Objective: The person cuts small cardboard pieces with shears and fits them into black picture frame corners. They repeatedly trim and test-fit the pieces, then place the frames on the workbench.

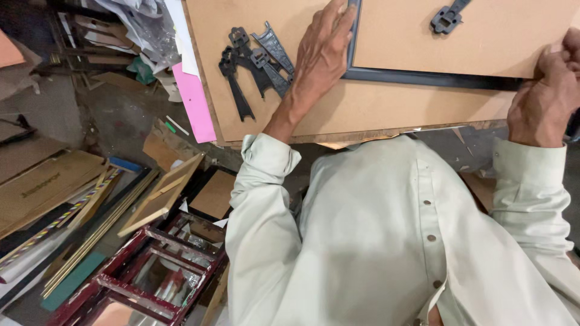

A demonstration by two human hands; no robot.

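Note:
A dark-framed picture frame (423, 77) lies face down on a brown board (362, 111), its brown backing (483, 36) up with a black stand hinge (447, 18) fixed near the top. My left hand (320, 51) rests flat on the frame's left edge, fingers together. My right hand (544, 96) grips the frame's lower right corner at the board's edge. Several loose black stand brackets (254, 63) lie on the board just left of my left hand.
A pink sheet (194, 102) and crumpled plastic (145, 24) hang off the board's left side. Below left on the floor stand stacked frames: a light wooden one (160, 196), dark red ones (157, 271), mouldings and cardboard (42, 184).

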